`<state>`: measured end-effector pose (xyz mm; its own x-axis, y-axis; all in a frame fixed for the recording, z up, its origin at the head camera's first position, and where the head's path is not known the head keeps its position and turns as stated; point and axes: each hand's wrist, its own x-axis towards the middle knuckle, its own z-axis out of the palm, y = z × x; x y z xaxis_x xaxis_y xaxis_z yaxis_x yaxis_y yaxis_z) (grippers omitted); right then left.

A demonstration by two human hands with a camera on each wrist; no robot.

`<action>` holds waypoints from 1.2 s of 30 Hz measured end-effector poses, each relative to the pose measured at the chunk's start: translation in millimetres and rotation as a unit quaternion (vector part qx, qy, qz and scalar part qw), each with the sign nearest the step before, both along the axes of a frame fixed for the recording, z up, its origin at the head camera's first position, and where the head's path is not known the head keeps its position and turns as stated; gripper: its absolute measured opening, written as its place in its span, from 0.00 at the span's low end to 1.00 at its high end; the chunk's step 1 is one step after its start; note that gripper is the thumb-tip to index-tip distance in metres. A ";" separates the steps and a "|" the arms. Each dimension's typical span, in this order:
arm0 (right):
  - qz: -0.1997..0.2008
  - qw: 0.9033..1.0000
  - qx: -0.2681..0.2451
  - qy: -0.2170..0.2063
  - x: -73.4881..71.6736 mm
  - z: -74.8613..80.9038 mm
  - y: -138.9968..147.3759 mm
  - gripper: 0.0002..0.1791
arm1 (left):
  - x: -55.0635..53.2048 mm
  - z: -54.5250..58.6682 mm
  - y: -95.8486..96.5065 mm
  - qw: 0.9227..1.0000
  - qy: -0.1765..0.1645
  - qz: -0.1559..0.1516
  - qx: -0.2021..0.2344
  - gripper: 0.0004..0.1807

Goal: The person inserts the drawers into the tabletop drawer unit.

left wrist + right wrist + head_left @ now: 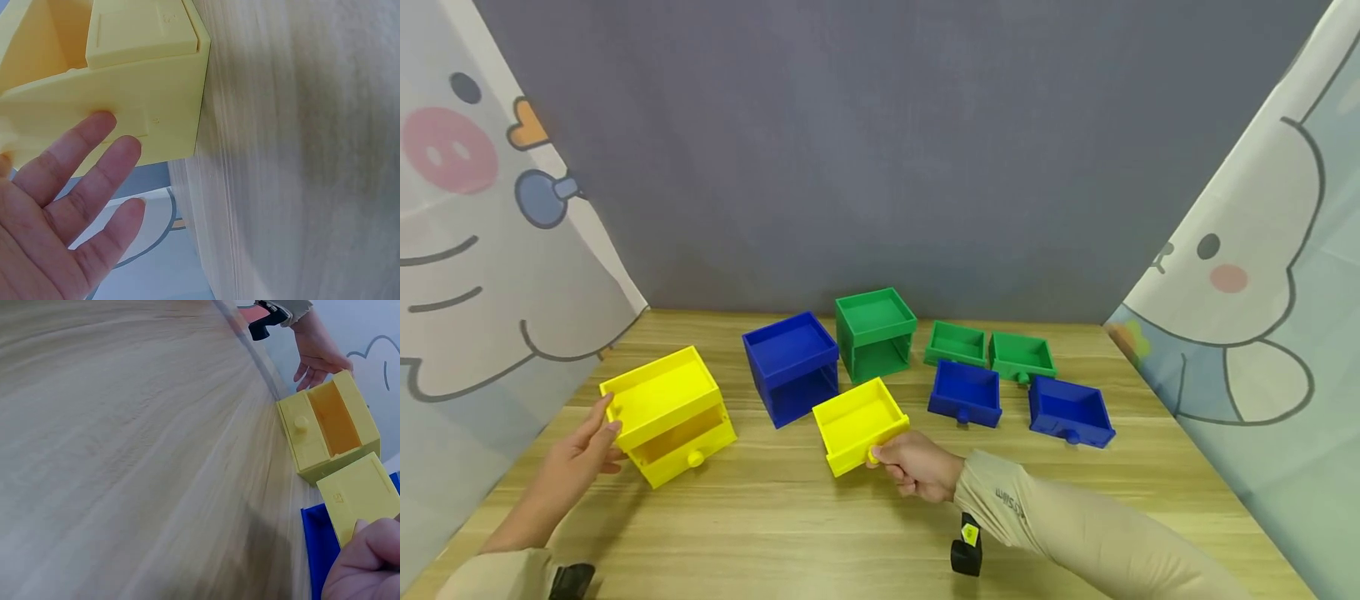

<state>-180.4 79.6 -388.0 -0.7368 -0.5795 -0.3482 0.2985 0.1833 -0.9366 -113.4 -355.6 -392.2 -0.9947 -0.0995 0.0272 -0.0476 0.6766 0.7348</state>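
On the left of the head view stands a yellow cabinet (662, 392) with a drawer in its lower slot, its round knob (696, 458) facing front. The upper slot gapes. My left hand (576, 454) is at the cabinet's left side. In the left wrist view its fingers (103, 178) are extended, with fingertips against or close to the side wall. My right hand (921, 465) pinches a loose yellow drawer (859, 421) by its front knob, holding it level above the table, right of the cabinet. The right wrist view shows this drawer (359, 494) from below.
A blue cabinet (790, 367) and a green cabinet (876, 329) stand behind with vacant slots. To the right lie two green drawers (957, 342) and two blue drawers (966, 390) on the wooden table (775, 533). Grey cloth (880, 150) rises behind, printed panels at both sides.
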 end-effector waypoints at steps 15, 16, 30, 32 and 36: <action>0.049 0.999 0.005 0.009 5.4 5.9 -54.8 0.13 | -2.3 -1.1 6.8 1.000 -0.009 -0.013 0.006 0.35; 0.052 0.999 0.004 0.010 6.4 5.7 -59.0 0.13 | -2.3 -1.4 7.0 1.000 -0.007 -0.013 0.005 0.35; 0.081 0.996 0.022 0.039 23.5 0.0 -119.4 0.13 | 1.5 2.2 -3.5 1.000 -0.009 -0.023 0.009 0.35; 0.084 0.995 0.031 0.045 25.4 -1.8 -124.4 0.12 | 1.3 3.1 -2.8 0.999 -0.016 -0.025 0.012 0.35; 0.093 0.994 0.028 0.047 29.5 -2.6 -133.3 0.13 | 2.3 2.5 -2.1 0.999 -0.013 -0.028 0.016 0.35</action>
<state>-150.9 -53.8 -390.6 -0.6489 -0.6911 -0.3182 0.1666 0.2791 -0.9457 -111.2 -357.7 -389.7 -0.9990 -0.0440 -0.0009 -0.0295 0.6551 0.7550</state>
